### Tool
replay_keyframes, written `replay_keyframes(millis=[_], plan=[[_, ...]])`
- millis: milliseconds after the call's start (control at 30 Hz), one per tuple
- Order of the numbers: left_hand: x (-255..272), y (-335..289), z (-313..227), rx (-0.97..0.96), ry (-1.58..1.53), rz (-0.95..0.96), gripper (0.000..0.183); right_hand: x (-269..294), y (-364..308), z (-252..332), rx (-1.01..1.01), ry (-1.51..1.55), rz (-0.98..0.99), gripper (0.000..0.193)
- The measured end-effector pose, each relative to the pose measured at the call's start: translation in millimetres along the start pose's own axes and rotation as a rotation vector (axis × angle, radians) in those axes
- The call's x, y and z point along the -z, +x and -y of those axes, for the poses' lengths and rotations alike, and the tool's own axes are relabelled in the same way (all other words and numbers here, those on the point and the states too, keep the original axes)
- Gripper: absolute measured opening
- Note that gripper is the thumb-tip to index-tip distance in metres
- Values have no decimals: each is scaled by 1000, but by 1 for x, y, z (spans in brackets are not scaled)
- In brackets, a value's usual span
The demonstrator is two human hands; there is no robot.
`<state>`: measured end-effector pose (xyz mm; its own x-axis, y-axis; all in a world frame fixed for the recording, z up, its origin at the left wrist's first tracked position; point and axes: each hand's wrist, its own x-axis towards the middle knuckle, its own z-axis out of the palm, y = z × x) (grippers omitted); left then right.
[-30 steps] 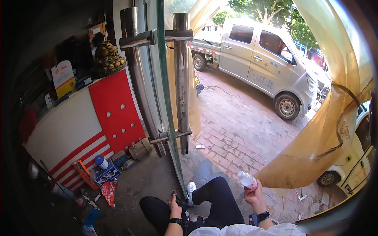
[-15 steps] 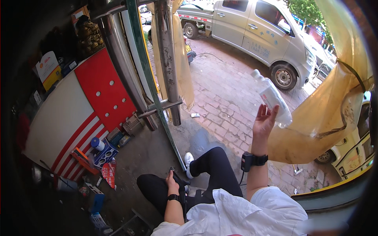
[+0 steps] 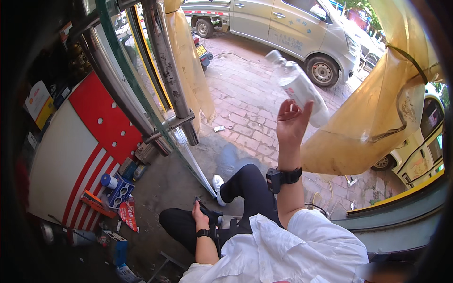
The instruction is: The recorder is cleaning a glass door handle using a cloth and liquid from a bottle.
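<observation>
Holding, right hand (image 3: 291, 125): palm toward my camera, fingers half curled; thumb and fingertips seem to have hold of the lower half of the clear bottle (image 3: 306, 89).
Bottle: at 2 o'clock from the middle of my view, well above the paving (image 3: 240, 101), tilted with its neck toward 10 o'clock.
Left hand (image 3: 201, 217): between 6 and 7 o'clock, over the dark trousers (image 3: 175, 224); a dark item sits beside the fingers, and I cannot tell whether they grip it.
Door: at 11 o'clock I see the glass door (image 3: 123, 63) nearly edge-on, its steel handle bars (image 3: 166, 66) standing between the counter (image 3: 56, 162) and the paving.
Curtain: the amber sheet (image 3: 361, 125) at 3 o'clock hides part of the yellow vehicle (image 3: 422, 141).
Van: the silver van (image 3: 257, 21) is outside, at 1 o'clock.
Counter: red and white, at 9 o'clock; before it at 8 I find a blue box (image 3: 123, 192), a blue-and-white can (image 3: 109, 181) and a red packet (image 3: 128, 214).
Writing: red marks on the bottle, too small for me to read; rows of blue lettering on the van door; print on the white-and-yellow card (image 3: 38, 103) between 9 and 10 o'clock; pale lettering on the packet.
</observation>
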<state>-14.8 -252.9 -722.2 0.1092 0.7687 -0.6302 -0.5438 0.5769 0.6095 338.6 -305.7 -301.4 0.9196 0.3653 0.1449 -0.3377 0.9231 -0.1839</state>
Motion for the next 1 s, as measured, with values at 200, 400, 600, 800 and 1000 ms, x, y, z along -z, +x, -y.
replay_keyframes(millis=[200, 400, 600, 800, 1000], plan=[[4, 5, 7, -58, -20, -14, 22, 11, -4, 41, 111, 47, -17, 44], [11, 8, 8, -78, -45, -35, 21, 20, -11, 35, 75, 106, 8, 39], [2, 1, 0, -43, -25, -3, 18, 11, -48, 2, -239, -137, 93, 37], [1, 0, 5, -43, -17, -29, 17, -45, -38, -5, -65, -407, 226, 33], [9, 4, 11, -65, -31, -56, 18, -142, -37, -29, 395, -743, 583, 40]])
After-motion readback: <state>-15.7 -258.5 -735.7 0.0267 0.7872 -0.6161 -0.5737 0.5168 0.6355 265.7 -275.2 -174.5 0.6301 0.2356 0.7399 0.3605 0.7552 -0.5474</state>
